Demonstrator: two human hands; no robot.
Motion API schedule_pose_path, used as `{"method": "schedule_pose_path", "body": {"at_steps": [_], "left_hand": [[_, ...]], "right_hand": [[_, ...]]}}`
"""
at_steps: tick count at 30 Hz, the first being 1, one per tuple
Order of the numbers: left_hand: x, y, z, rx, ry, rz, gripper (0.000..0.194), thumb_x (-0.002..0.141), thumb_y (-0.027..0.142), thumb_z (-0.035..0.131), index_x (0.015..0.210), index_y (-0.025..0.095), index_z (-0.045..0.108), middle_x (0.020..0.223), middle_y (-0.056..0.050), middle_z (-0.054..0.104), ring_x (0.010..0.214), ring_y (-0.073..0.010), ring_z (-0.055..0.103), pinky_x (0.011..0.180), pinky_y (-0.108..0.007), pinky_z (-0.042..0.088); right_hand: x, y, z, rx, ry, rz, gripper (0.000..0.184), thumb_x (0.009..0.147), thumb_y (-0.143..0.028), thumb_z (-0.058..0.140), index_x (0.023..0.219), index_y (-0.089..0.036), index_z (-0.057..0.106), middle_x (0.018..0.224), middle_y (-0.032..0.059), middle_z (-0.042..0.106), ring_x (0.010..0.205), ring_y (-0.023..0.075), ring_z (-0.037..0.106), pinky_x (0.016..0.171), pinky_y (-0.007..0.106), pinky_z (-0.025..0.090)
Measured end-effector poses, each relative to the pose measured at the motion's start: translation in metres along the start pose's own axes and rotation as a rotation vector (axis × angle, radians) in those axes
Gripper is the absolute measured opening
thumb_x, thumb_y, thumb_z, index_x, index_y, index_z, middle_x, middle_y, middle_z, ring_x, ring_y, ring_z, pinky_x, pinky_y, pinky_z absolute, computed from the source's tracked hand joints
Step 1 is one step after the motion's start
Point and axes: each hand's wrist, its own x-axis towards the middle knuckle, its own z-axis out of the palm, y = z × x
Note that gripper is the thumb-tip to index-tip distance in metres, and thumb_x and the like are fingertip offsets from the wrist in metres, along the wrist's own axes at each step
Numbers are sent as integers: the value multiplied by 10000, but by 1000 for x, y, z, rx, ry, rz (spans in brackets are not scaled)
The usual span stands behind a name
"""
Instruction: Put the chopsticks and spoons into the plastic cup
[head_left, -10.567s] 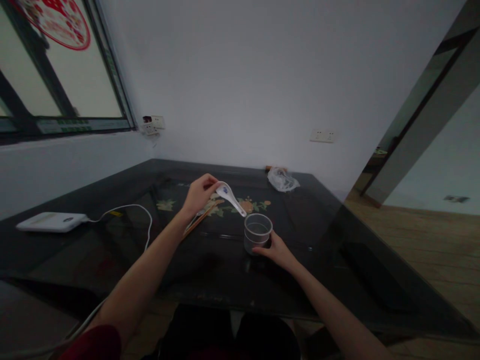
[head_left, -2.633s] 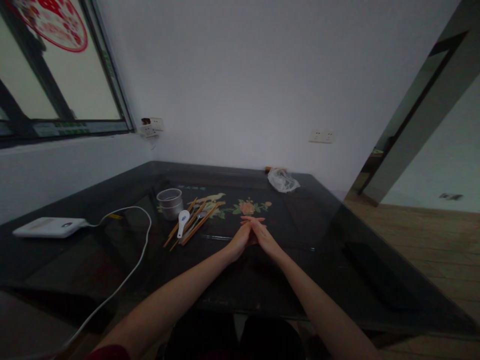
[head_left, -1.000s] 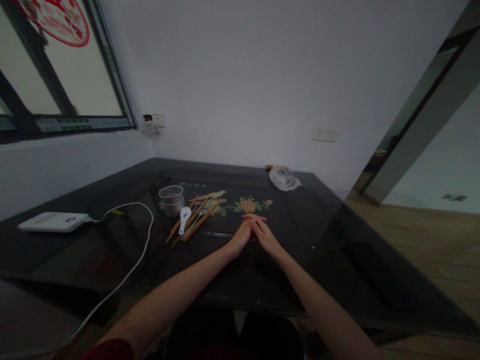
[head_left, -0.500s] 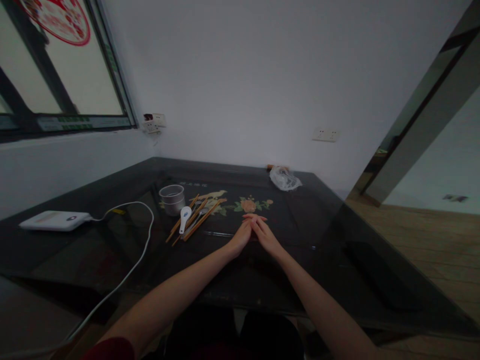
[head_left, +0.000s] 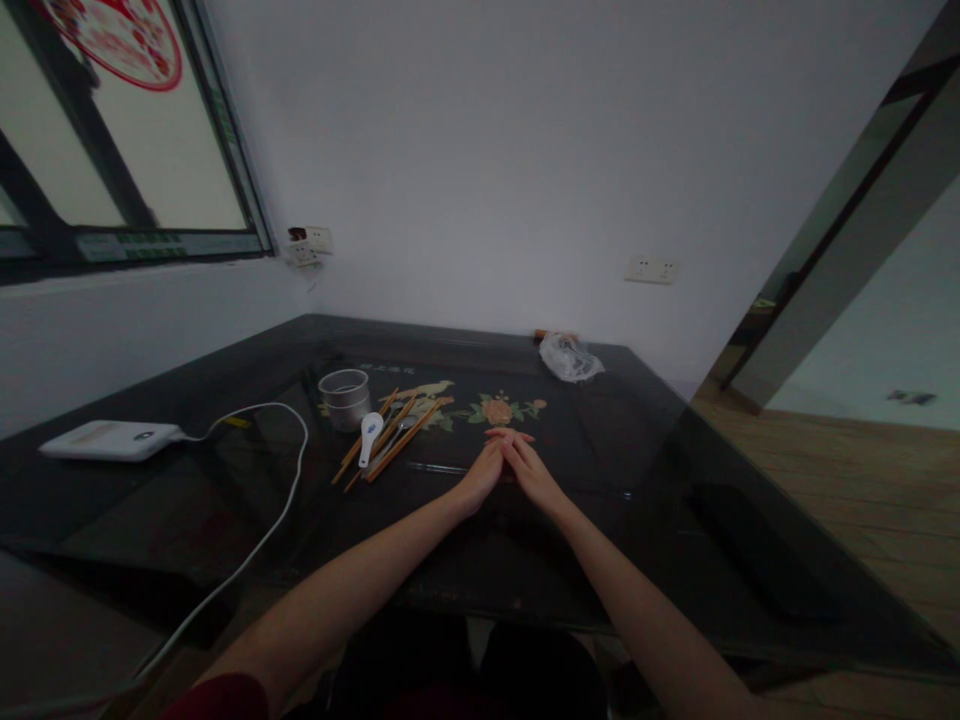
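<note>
My left hand [head_left: 482, 477] and my right hand [head_left: 532, 473] rest together over the dark table, fingers stretched out and overlapping, with no object in them. To their left lies a loose bundle: several wooden chopsticks [head_left: 405, 440], a metal spoon [head_left: 403, 425] and a white soup spoon [head_left: 370, 437] with a blue mark. The soup spoon is on top, its bowl pointing away from me. Behind it, a grey metal cup [head_left: 346, 402] stands upright. Some of the fingers are hidden where the hands overlap.
A white power bank [head_left: 110, 441] with a white cable [head_left: 289, 490] lies at the left. Toward the back is a crumpled plastic bag [head_left: 570, 358]. A dark flat object [head_left: 757, 550] lies at the right edge of the black table [head_left: 645, 440]. Wall sockets [head_left: 651, 269] are behind.
Earlier my left hand held the soup spoon and my right hand the metal cup. Both now stand released at the left, and my hands have come together. The last second shows no hand movement.
</note>
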Motion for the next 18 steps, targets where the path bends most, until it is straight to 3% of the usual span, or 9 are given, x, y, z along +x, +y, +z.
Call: {"method": "schedule_pose_path", "body": {"at_steps": [8,18], "left_hand": [[5,-8,-2,6,0,-2,470,870,546,394,1136,205,578,1040,-93,639,950,-216,604,720,-306,505],[2,-3,-1,16,-7,9,466,873,545,387,1114,201,588,1053,-90,632,956,-217,603,747,-321,503]], "right_hand": [[1,4,0,4,-2,0,408,894,-505,411,1178,-255,565,1113,52,608,1074,205,554,963,355,409],[0,3,0,10,-2,20,418,892,-516,408,1175,-251,566,1106,54,612,1067,204,561,962,354,413]]}}
